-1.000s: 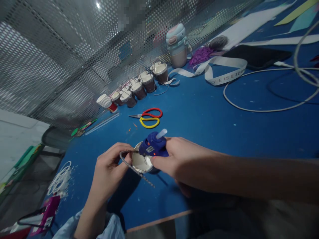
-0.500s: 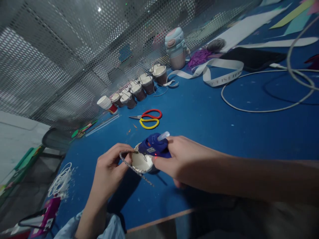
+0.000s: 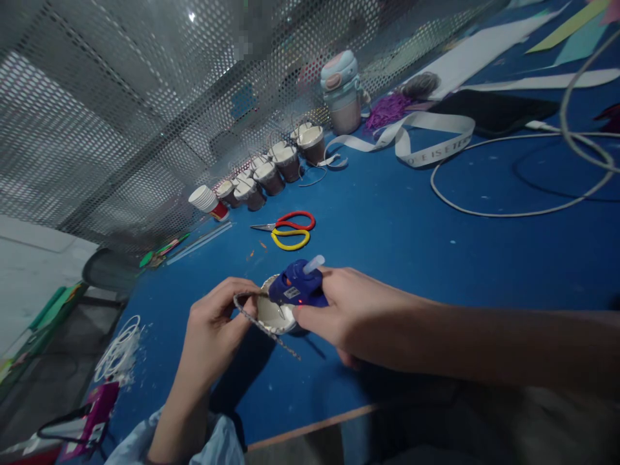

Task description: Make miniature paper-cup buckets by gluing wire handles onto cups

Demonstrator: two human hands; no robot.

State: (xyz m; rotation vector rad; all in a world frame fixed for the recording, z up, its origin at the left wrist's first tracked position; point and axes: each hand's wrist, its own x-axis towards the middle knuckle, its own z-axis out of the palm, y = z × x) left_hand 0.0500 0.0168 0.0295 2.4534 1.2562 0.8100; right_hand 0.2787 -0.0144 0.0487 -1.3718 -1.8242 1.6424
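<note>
1. A perforated metal screen stands along the far edge of the blue desk.
2. A black flat item lies near the desk's far right corner, a white cable looping in front of it.
3. A row of small dark-sided cups with white insides stands near the far edge, a stack of paper cups at its left end.
4. The person's right hand is wrapped around a blue glue gun, its nozzle pointing left over a white-lined cup.
5. The left hand is narrowed to a pinch on a braided cord at that cup's left rim.
6. A pastel drink bottle stands just beyond the right end of the row.
7. Red-and-yellow scissors lie between the row and the hands.
8. The white-lined cup is between the hands, towards the near edge, open mouth up; I cannot tell whether it touches the desk.
9. The braided cord arcs across the cup's near side, its free end hanging beyond the rim.
10. A translucent glue stick pokes from the gun's back.
</note>
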